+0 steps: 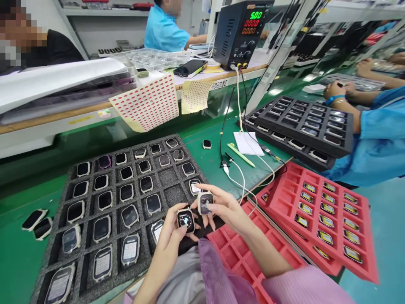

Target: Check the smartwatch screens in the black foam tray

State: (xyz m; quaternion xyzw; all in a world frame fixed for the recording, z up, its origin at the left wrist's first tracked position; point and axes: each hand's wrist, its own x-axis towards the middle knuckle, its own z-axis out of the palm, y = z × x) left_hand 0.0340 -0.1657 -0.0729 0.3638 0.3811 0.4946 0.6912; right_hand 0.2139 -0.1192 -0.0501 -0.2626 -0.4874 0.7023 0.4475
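My left hand (172, 232) grips a smartwatch (185, 220) with a dark case and a lit dial, its thumb by the screen's lower edge. Close beside it, my right hand (223, 204) holds a second smartwatch (205, 202) in a pale case, thumb on the dimmer screen. Both watches are without straps and are held over the near right edge of a dark grey foam tray (175, 195). Most compartments of that tray hold pale-cased watches, some with a white label on the screen. My fingers partly hide the undersides of both held watches.
Red foam trays (292, 181) lie at right, one stack holding small yellow-faced parts. Black trays (343, 145) with watches stand behind. Cables (242, 177), a green pen (241, 155) and a loose watch (206, 145) lie ahead. A power supply (228, 42) sits on the shelf; co-workers sit nearby.
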